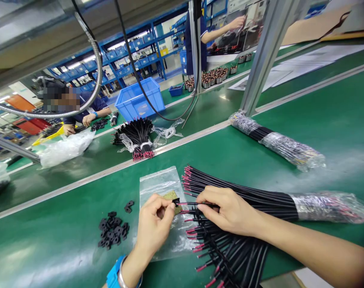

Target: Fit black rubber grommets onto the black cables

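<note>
Between thumb and fingers, my left hand (156, 218) pinches a small black part (176, 202) above a yellowish-green block (170, 195) on a clear plastic bag (160, 181). My right hand (226, 208) grips a black cable (210, 205) whose thin red end points at the black part; whether they touch is hard to tell. Under and around my right hand lies a large bundle of black cables (253, 196) with red ends, wrapped in clear film at the right. More cables (229, 256) fan out toward the front edge. Small black parts (112, 230) are piled left of my left hand.
A wrapped cable bundle (277, 146) lies at the back right, near a metal post (264, 60). Beyond the rail are another cable bundle (140, 136) and a blue crate (140, 99). Two people work across the benches. A hose and black cords hang overhead.
</note>
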The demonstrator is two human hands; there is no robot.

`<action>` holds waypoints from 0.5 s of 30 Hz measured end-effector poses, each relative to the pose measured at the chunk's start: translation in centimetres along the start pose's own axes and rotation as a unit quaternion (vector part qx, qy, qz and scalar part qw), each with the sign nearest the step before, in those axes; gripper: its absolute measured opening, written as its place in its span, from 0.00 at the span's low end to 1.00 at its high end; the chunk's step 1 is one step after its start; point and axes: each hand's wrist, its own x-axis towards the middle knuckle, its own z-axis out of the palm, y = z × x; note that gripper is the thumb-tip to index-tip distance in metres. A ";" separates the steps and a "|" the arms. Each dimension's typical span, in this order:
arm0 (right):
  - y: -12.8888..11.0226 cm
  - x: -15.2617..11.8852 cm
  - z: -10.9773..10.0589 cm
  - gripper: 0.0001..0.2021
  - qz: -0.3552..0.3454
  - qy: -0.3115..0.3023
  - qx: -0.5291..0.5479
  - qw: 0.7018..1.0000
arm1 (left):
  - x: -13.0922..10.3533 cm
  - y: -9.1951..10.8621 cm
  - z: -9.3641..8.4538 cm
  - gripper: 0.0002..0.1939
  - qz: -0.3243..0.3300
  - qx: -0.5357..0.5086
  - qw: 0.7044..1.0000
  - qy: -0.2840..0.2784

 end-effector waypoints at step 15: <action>-0.3 -0.2 -0.2 0.07 -0.017 0.041 -0.003 0.999 | -0.9 0.5 -0.1 0.05 0.130 0.073 0.987 0.066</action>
